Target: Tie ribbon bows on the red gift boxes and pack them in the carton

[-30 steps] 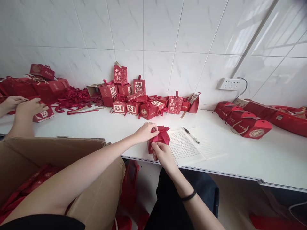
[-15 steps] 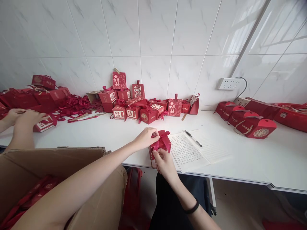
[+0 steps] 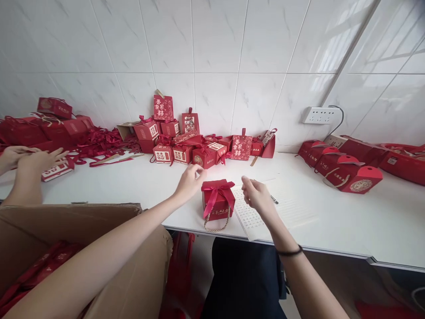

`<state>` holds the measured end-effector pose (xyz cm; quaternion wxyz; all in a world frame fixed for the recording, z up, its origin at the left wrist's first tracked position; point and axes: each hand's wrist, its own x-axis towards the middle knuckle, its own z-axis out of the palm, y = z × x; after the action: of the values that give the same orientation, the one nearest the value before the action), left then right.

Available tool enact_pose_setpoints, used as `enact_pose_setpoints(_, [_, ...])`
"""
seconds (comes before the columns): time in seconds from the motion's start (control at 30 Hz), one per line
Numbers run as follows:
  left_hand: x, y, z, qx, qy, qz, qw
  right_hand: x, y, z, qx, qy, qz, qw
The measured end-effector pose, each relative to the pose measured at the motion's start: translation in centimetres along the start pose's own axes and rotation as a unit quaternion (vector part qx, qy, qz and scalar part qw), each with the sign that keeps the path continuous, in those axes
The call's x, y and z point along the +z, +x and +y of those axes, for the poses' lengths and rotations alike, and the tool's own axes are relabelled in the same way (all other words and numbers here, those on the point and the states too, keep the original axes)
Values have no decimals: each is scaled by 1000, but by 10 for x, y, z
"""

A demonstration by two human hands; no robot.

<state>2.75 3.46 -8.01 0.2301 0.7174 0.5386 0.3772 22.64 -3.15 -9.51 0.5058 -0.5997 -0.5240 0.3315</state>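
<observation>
**L hand (image 3: 190, 181) & R hand (image 3: 258, 197) both off ribbon bow (image 3: 217, 188) since prev frame**

Nearest: cardboard carton (image 3: 141, 254), lower L. Then twisted-cord handle (image 3: 217, 230), drooping in front of red gift box (image 3: 219, 211), which stands upright nr front edge of white tbl (image 3: 338, 221), btwn the hands. Hands are apart, fingers loosely curled, nothing seen in either: L hand just beyond box's L side, R hand over handwritten notebook (image 3: 254, 223). Bow spans box's top front, tails splayed down the face.

To do bow well, IMO: steady box by its sides, tug both loops evenly, keep knot centred, lay tails flat & matched, clear of handle & gold lettering. Avg pull on one tail alone could skew it. Knot tightness: can't tell.

Farther: pen (image 3: 274, 200), partly behind R hand; co-worker's hands (image 3: 41, 160) far L; double-happiness boxes (image 3: 162, 155) clustered nr tiled wall (image 3: 265, 35); power strip (image 3: 319, 115) up R.
</observation>
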Motion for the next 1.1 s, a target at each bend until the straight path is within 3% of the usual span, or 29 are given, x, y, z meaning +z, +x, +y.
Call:
enact_pose_setpoints(0.07, [-7, -2, -2, -79, 13, -10, 997, 4, 22, 7, -7, -45, 1, 999])
enact_pose_setpoints(0.17, [-11, -8, -4, -169, -11, -106, 980, 18, 36, 16, 0, -38, -28, 999])
enact_pose_setpoints(0.23, [-9, -14, -3, -229, -74, -148, 959, 27, 37, 21, 7, -14, -46, 999])
enact_pose_setpoints(0.3, [-3, -20, -1, -252, -156, -153, 943, 31, 34, 25, 13, 18, -59, 998])
enact_pose_setpoints(0.4, [11, -27, 1, -231, -230, -129, 937, 33, 30, 32, 18, 78, -73, 994])
enact_pose_setpoints(0.57, [31, -32, -3, -212, -255, -76, 940, 30, 25, 43, 21, 161, -107, 981])
enact_pose_setpoints(0.77, [25, -30, -2, -209, -299, -97, 926, 8, 24, 48, 17, 147, -138, 979])
enact_pose_setpoints(0.83, [20, -29, 0, -207, -312, -113, 920, 1, 25, 48, -12, 131, -149, 980])
enact_pose_setpoints(1.0, [14, -25, 5, -175, -268, -84, 944, 7, 29, 53, -125, 45, -283, 950])
enact_pose_setpoints(1.1, [8, -25, 13, -121, -236, -38, 963, 15, 24, 57, -227, 12, -209, 951])
